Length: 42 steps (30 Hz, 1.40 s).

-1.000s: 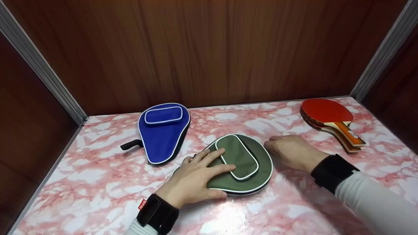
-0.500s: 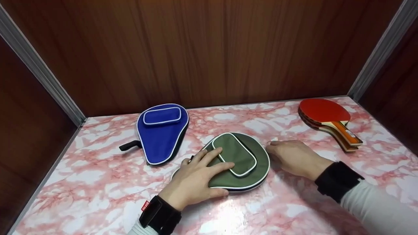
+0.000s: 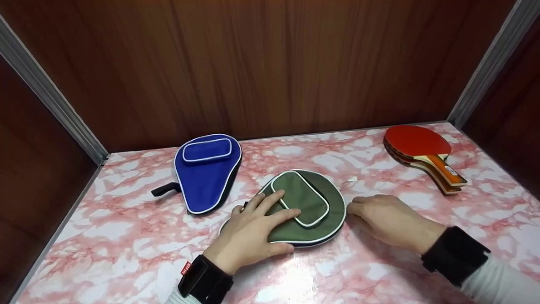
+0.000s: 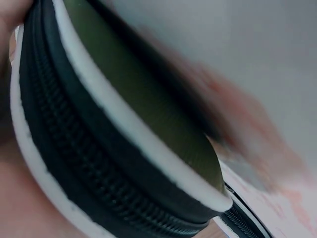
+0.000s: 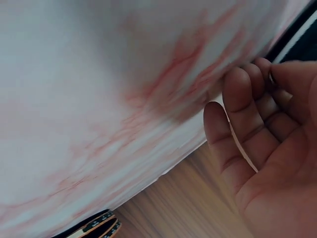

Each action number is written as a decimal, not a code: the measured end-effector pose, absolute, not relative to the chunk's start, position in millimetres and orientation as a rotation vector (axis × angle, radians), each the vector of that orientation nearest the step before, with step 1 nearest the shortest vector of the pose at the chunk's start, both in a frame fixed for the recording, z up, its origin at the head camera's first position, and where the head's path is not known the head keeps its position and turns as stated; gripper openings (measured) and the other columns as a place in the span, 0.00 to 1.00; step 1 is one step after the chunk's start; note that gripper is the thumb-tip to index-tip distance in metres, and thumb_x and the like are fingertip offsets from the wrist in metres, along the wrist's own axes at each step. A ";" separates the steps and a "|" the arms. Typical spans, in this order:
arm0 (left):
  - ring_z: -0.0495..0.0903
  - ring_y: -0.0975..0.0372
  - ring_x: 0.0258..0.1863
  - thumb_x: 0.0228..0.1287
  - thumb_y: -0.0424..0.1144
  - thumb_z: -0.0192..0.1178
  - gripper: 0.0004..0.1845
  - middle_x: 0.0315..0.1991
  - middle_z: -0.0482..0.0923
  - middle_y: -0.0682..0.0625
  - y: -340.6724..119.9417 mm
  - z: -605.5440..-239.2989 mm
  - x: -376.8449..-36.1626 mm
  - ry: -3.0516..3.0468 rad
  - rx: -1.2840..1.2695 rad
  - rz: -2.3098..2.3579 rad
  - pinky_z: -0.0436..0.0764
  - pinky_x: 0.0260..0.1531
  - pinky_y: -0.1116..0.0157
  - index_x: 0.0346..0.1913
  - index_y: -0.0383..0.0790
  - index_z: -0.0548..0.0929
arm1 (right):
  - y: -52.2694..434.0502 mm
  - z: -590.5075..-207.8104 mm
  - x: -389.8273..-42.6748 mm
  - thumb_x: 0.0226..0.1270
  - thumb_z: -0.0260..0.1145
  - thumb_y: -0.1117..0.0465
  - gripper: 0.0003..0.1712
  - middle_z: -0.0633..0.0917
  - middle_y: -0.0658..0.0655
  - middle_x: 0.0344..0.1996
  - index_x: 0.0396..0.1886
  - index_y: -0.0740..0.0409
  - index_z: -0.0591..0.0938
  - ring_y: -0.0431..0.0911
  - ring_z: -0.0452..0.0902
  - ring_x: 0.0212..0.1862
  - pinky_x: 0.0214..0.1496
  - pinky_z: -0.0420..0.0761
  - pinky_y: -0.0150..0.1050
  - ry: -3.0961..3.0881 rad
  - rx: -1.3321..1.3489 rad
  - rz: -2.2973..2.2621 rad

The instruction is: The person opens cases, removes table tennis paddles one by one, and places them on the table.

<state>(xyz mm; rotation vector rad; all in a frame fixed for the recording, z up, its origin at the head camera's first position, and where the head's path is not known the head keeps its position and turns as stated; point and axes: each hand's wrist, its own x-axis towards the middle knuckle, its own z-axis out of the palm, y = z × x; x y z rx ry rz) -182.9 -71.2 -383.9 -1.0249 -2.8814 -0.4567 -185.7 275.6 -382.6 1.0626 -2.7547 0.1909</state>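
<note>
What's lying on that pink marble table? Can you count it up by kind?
Paddle covers: 2, the green cover and the blue cover
Paddle stacks: 1, the red-faced paddles; how many are in the stack I cannot tell
Total: 3

My left hand [image 3: 249,230] low in centre of head view, palm down, fingers [image 3: 270,202] straight and spread, pointing to upper right of frame, thumb stretched out along lower edge. Black band on left wrist, bottom centre, white sleeve behind it. My right hand [image 3: 390,221] right of centre, palm down, fingers loosely curled, tips aimed left. Right forearm runs off to lower right corner, black band at wrist, white sleeve. Right wrist view: my palm at right edge, fingers [image 5: 237,99] gently bent, grip holding nothing.
</note>
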 end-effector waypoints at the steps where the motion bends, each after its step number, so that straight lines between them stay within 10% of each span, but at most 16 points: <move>1: 0.62 0.36 0.82 0.65 0.67 0.73 0.39 0.88 0.59 0.52 -71.2 -383.8 -182.7 -2.883 -1.021 -0.457 0.73 0.60 0.32 0.79 0.75 0.76 | 274.6 -382.2 -184.1 0.73 0.76 0.63 0.06 0.87 0.46 0.35 0.43 0.46 0.89 0.49 0.89 0.40 0.42 0.86 0.55 -2.759 1.059 0.183; 15: 0.64 0.33 0.80 0.65 0.67 0.73 0.41 0.87 0.59 0.45 -54.5 -386.1 -182.9 -2.895 -0.867 -0.412 0.74 0.58 0.26 0.80 0.70 0.76 | 260.6 -384.7 -197.8 0.74 0.77 0.57 0.14 0.79 0.42 0.23 0.29 0.44 0.82 0.46 0.85 0.30 0.32 0.82 0.49 -2.784 0.843 0.210; 24: 0.54 0.32 0.84 0.65 0.44 0.69 0.40 0.89 0.53 0.44 -52.5 -377.6 -178.1 -2.931 -0.911 -0.554 0.64 0.64 0.19 0.81 0.68 0.75 | 253.3 -380.8 -246.2 0.72 0.70 0.64 0.10 0.81 0.47 0.21 0.29 0.48 0.85 0.53 0.86 0.32 0.37 0.85 0.57 -2.863 0.712 0.227; 42: 0.74 0.33 0.72 0.71 0.58 0.70 0.30 0.79 0.74 0.47 -52.7 -381.1 -166.8 -2.788 -0.829 -0.250 0.83 0.47 0.34 0.75 0.70 0.82 | 236.6 -382.3 -273.6 0.70 0.66 0.65 0.10 0.81 0.55 0.21 0.27 0.52 0.79 0.60 0.87 0.33 0.37 0.83 0.62 -2.856 0.644 0.167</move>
